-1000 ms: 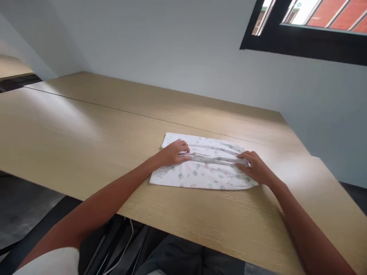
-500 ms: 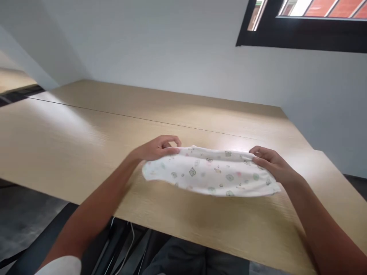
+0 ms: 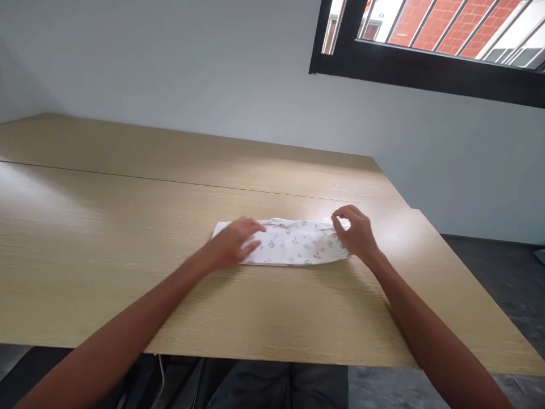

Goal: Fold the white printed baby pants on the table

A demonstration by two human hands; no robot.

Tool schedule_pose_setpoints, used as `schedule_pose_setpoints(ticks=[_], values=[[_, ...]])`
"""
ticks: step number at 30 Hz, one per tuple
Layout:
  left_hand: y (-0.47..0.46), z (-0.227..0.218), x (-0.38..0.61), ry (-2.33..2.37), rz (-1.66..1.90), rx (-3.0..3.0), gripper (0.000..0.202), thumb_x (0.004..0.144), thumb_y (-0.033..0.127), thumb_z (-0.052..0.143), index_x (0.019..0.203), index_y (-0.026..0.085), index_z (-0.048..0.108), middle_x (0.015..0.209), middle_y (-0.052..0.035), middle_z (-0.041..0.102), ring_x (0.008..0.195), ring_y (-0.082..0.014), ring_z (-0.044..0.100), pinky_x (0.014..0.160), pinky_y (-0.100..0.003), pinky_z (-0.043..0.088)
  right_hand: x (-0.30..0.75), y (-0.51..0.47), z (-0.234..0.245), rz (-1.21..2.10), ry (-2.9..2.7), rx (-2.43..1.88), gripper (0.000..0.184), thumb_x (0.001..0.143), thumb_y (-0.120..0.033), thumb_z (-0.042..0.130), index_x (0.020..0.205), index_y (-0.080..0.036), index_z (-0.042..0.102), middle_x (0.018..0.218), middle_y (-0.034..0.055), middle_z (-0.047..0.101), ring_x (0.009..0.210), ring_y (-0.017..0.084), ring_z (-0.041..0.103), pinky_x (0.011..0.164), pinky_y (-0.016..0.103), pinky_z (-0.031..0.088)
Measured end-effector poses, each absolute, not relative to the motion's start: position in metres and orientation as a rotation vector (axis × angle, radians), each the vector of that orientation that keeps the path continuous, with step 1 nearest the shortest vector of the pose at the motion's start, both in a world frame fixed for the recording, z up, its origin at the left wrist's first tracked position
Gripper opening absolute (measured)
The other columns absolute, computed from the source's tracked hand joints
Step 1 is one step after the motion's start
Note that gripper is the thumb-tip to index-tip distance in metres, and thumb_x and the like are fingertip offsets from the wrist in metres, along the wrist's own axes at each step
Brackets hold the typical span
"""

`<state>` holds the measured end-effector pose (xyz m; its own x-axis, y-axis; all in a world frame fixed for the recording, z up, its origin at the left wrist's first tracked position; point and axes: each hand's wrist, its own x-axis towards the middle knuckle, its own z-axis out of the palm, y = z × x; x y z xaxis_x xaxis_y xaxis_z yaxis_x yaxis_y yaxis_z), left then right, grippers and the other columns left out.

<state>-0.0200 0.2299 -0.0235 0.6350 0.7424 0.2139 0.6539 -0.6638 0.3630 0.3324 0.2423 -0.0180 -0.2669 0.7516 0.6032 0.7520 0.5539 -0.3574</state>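
Observation:
A white cloth [image 3: 293, 243] with small animal and pastel prints lies folded into a long strip on the wooden table [image 3: 264, 312]. Its upper edge is slightly wrinkled. My left hand [image 3: 234, 241] is over the left part of the cloth, thumb and fingers apart, hiding some of it. At the right end, the thumb and forefinger of my right hand [image 3: 355, 230] come together in a pinch at the cloth's upper corner.
Beyond a seam, the tabletop runs back to a pale wall [image 3: 191, 68]. A dark-framed window [image 3: 409, 65] is at upper right. The table's right edge slopes down beside a grey floor [image 3: 489, 278]. A pale cable [image 3: 160, 372] hangs below the front edge.
The cloth has come down from between both hands and now lies flatter and narrower on the table. My left hand has let go of its edge. The view has shifted right.

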Motion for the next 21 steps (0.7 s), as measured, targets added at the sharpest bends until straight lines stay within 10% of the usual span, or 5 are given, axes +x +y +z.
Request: schedule_pose_setpoints(ticks=[5, 10, 14, 18, 21], values=[[0.197, -0.05, 0.029, 1.222, 0.271, 2.769, 0.071, 0.102, 0.056, 0.038, 0.156, 0.012, 0.028, 0.162, -0.0185, 0.019, 0.151, -0.0369, 0.012, 0.121, -0.058, 0.016, 0.27, 0.203, -0.033, 0.17, -2.44, -1.135, 0.05, 0.103, -0.041, 0.044, 0.142, -0.01, 0.048, 0.15, 0.0192, 0.043, 0.141, 0.031, 0.038, 0.113, 0.051, 0.041], [0.217, -0.052, 0.015, 1.065, 0.207, 2.825, 0.068, 0.104, 0.059, 0.027, 0.159, 0.019, 0.019, 0.164, -0.0114, 0.013, 0.153, -0.0305, 0.008, 0.123, -0.055, 0.011, 0.261, 0.191, -0.044, 0.156, -2.546, -1.396, 0.074, 0.103, -0.06, 0.035, 0.154, -0.007, 0.03, 0.159, 0.0211, 0.025, 0.15, 0.037, 0.016, 0.118, 0.061, 0.027], [0.223, -0.044, 0.009, 1.144, 0.247, 2.838, 0.051, 0.107, 0.045, 0.027, 0.156, 0.031, 0.028, 0.163, -0.005, 0.022, 0.152, -0.0345, 0.006, 0.118, -0.066, 0.007, 0.261, 0.175, -0.027, -0.125, -2.379, -1.798, 0.082, 0.093, -0.069, 0.05, 0.129, 0.004, 0.057, 0.126, 0.0387, 0.054, 0.12, 0.053, 0.052, 0.087, 0.063, 0.051], [0.209, -0.036, 0.019, 1.25, 0.282, 2.839, 0.048, 0.098, 0.016, 0.033, 0.141, 0.024, 0.053, 0.149, -0.0119, 0.046, 0.14, -0.0375, 0.034, 0.108, -0.064, 0.026, 0.25, 0.155, -0.002, 0.041, -2.599, -1.784, 0.062, 0.097, -0.066, 0.044, 0.076, -0.014, 0.068, 0.066, 0.0174, 0.063, 0.058, 0.029, 0.063, 0.052, 0.039, 0.045], [0.201, -0.036, 0.024, 1.173, 0.319, 2.781, 0.043, 0.095, 0.017, 0.039, 0.132, 0.023, 0.06, 0.141, -0.0111, 0.053, 0.128, -0.033, 0.048, 0.103, -0.054, 0.036, 0.249, 0.16, -0.001, 0.217, -2.652, -1.514, 0.047, 0.102, -0.05, 0.046, 0.072, -0.019, 0.064, 0.062, 0.007, 0.06, 0.053, 0.021, 0.057, 0.05, 0.033, 0.039]])
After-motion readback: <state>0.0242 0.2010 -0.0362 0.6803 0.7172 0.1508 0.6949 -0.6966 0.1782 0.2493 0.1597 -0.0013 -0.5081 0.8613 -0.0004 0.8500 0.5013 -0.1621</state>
